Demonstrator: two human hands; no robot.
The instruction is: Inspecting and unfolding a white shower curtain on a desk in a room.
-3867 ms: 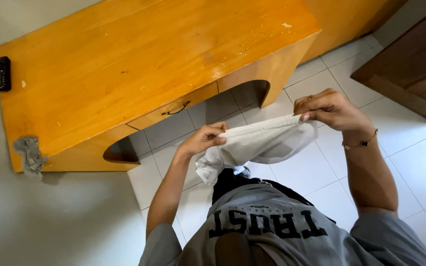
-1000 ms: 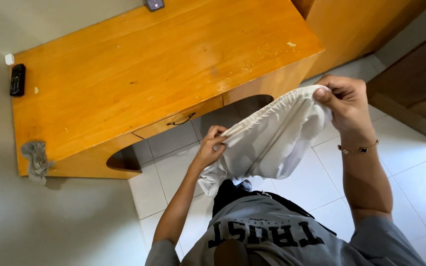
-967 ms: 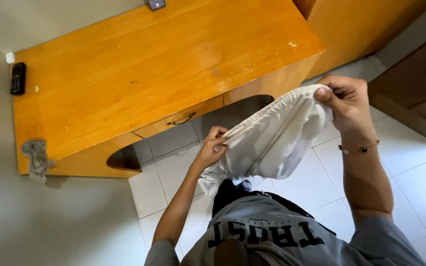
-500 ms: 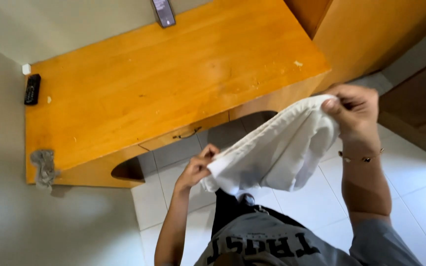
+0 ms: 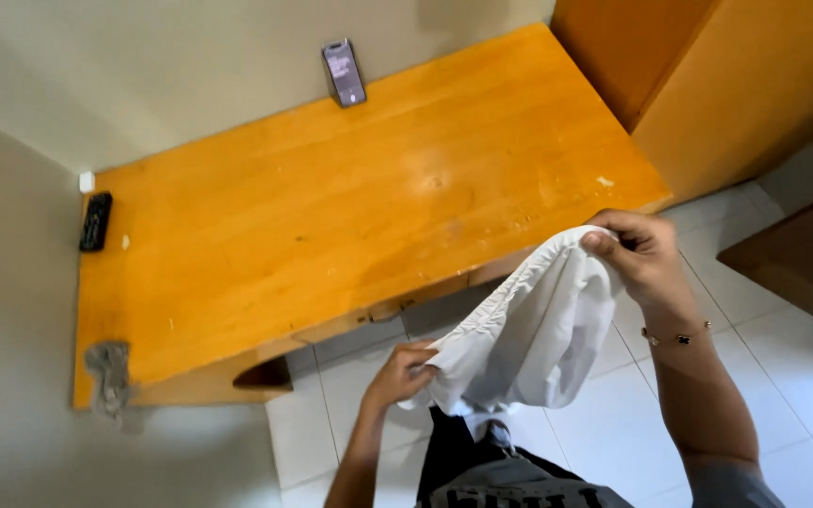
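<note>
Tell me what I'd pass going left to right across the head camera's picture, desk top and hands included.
Black remote → phone leaning on the wall → left hand → white cloth → right hand, all over or in front of the wooden desk.

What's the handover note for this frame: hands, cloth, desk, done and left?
Left hand: grip shut on the lower end of the white cloth.
Right hand: grip shut on its upper end, raised higher.
Cloth hangs stretched between both hands, over the tiled floor, in front of the wooden desk, apart from it.
On the desk: phone against the wall, black remote at the left edge.
Done: cloth held in both hands. Left: not yet laid down.
</note>
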